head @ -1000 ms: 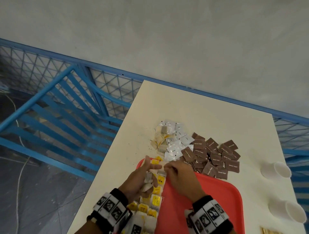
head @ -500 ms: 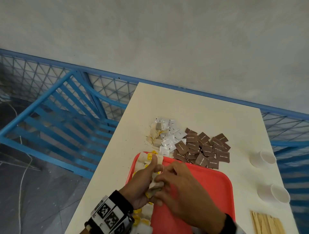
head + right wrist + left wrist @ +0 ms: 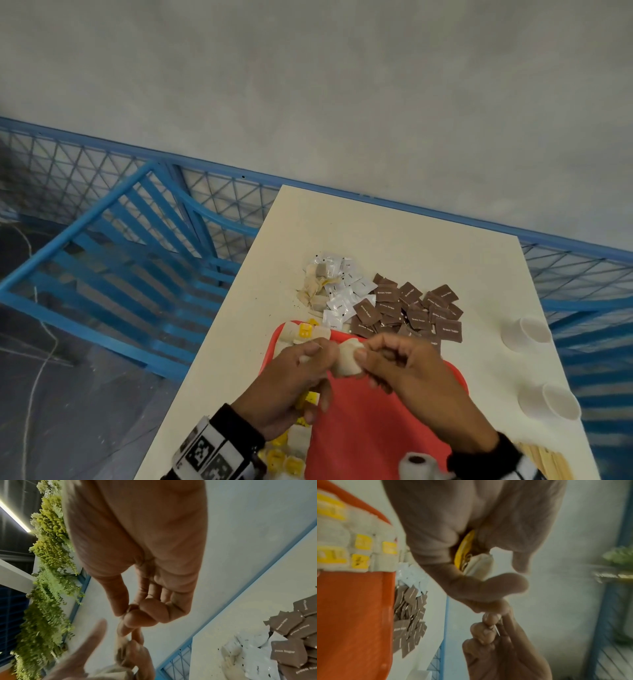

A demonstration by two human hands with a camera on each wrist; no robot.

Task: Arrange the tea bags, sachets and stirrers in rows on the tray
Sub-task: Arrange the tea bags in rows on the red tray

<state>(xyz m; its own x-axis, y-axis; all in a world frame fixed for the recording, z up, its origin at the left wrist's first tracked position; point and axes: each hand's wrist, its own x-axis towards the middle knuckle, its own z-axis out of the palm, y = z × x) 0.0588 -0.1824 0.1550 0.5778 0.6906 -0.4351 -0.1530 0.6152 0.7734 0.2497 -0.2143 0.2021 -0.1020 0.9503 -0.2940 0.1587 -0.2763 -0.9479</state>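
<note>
Both hands meet above the red tray (image 3: 370, 428) at the worktop's (image 3: 394, 236) near edge. The left hand (image 3: 291, 383) grips a tea bag (image 3: 347, 358) with a yellow tag (image 3: 464, 550); the right hand (image 3: 407, 370) pinches the same tea bag's edge. More tea bags (image 3: 291, 455) line the tray's left side. White sachets (image 3: 339, 301) and brown sugar sachets (image 3: 411, 311) lie heaped beyond the tray's far edge.

We see the tray (image 3: 359, 428) at the table's (image 3: 394, 233) near edge, tea bags (image 3: 291, 459) along its left side, sachets (image 3: 407, 308) beyond it, two cups (image 3: 527, 334) right, perhaps stirrers (image 3: 548, 460) nearest.
</note>
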